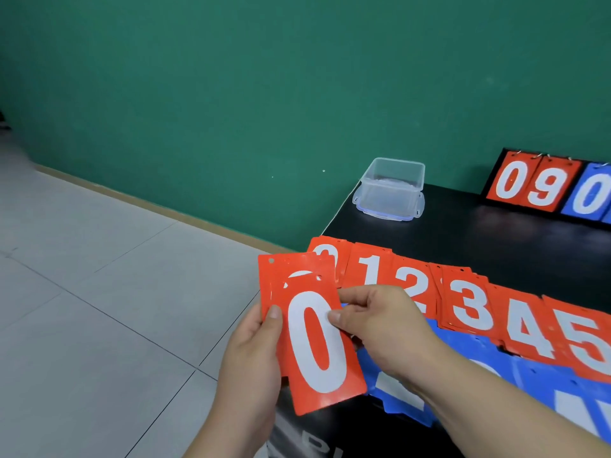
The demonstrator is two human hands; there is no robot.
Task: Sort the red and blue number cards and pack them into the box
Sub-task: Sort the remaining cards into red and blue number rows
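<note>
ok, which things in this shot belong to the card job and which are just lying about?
Job: held red cards, gripped by left hand and right hand; red card piles 0 to 5; blue cards nearer the person; clear box.
Lying about: flip scoreboard at the back; black table itself.

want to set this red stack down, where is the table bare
Bare black table lies between the clear box, the scoreboard and the row of red cards. The near edge is crowded: that row and the blue cards cover it.
</note>
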